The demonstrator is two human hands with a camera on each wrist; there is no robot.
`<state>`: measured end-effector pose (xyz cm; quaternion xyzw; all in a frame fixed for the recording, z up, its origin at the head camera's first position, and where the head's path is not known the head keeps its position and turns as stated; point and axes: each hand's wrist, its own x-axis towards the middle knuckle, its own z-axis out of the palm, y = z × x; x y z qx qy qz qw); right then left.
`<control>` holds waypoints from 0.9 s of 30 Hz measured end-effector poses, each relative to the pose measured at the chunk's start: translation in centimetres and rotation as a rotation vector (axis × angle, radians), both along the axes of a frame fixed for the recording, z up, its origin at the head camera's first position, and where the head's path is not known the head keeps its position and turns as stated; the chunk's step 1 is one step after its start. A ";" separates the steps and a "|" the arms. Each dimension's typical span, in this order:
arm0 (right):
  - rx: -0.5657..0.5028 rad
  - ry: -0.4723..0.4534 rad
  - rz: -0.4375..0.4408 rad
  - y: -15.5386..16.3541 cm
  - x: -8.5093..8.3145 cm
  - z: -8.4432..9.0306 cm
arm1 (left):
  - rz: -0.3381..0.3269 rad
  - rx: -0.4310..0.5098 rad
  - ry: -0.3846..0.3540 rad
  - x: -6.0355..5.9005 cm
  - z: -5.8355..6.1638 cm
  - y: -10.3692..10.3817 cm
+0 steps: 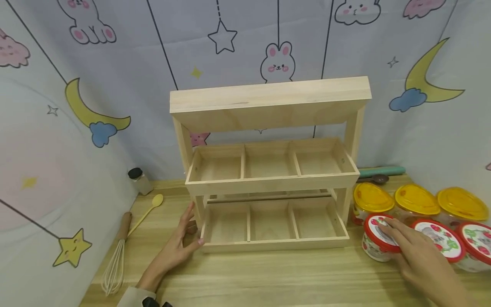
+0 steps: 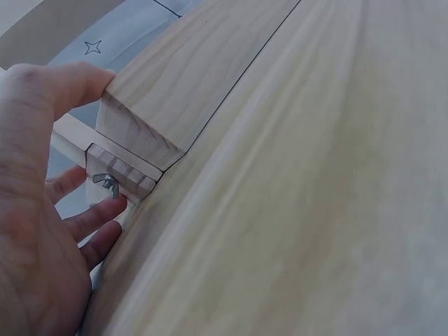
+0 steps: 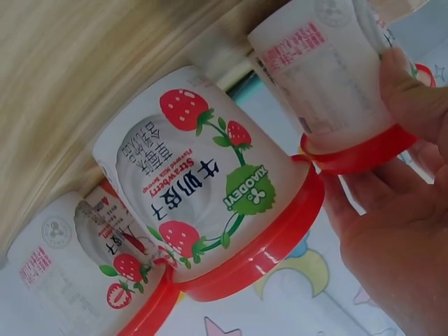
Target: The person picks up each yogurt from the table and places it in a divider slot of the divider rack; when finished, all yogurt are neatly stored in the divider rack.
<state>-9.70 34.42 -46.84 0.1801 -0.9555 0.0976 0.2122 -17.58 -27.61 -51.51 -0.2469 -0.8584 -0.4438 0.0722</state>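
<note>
Steadying, it seems, the wooden rack (image 1: 272, 184) near the back edge of the counter (image 1: 249, 277), we are resting our left hand (image 1: 177, 245), loosely spread, against its lower front left corner. Our right hand (image 1: 426, 256) is pinching the red-lidded tub (image 1: 377, 241) nearest the rack, toward the right edge; we are probably picking it out, so the next move is calling for a straight lift. Yellow-lidded jars (image 1: 418, 199) behind and two other tubs (image 1: 439, 241) beside are crowding us; the whisk (image 1: 124, 226) is lying by the left edge.

The rack (image 1: 268, 185) looks like smooth, matt wood (its wing nut (image 2: 108, 184) seems bare metal), while the red lids (image 3: 269, 248) appear glossy plastic and the backdrop (image 1: 238, 68) creased, matt cloth.
</note>
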 end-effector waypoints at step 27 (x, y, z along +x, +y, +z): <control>-0.180 0.121 0.191 -1.5 0.1 3.0 | -0.003 0.040 -0.015 -0.1 0.1 0.2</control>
